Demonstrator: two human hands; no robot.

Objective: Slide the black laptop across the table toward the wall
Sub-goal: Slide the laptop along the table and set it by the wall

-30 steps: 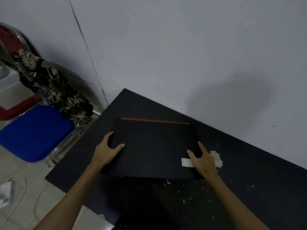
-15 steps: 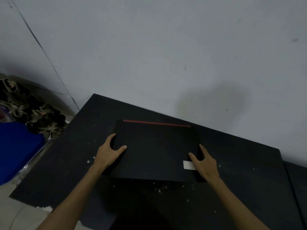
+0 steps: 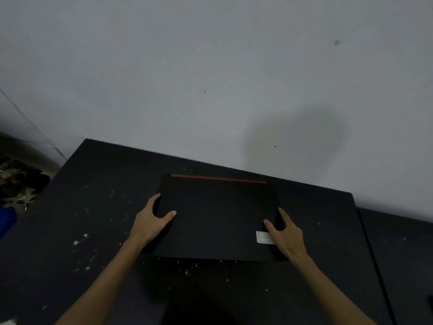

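Against a pale grey wall (image 3: 210, 66), a black desk (image 3: 93, 219) speckled with white flecks fills the lower half of the view, its far edge running along the wall's foot. A second dark surface (image 3: 398, 254) butts against the desk's right edge. On the desk, toward the far edge and roughly midway between its left and right edges, lies the closed black laptop (image 3: 218, 219), flat, with a thin red strip (image 3: 218, 178) along its far side, near but apart from the wall. A person's two bare forearms reach in from the near edge. The left hand (image 3: 150, 221) clasps the laptop's left side, thumb pressed on the lid and fingers wrapped around the edge. The right hand (image 3: 285, 235) grips the right side likewise, thumb on top beside a small white sticker (image 3: 263, 237) at the lid's near right corner; in the dim light, the fingers appear to curl under the edge, though this cannot be told for sure. Beyond the desk's left edge, a patterned dark cloth (image 3: 18, 181) and a sliver of something blue (image 3: 7, 219) show at the frame's margin.
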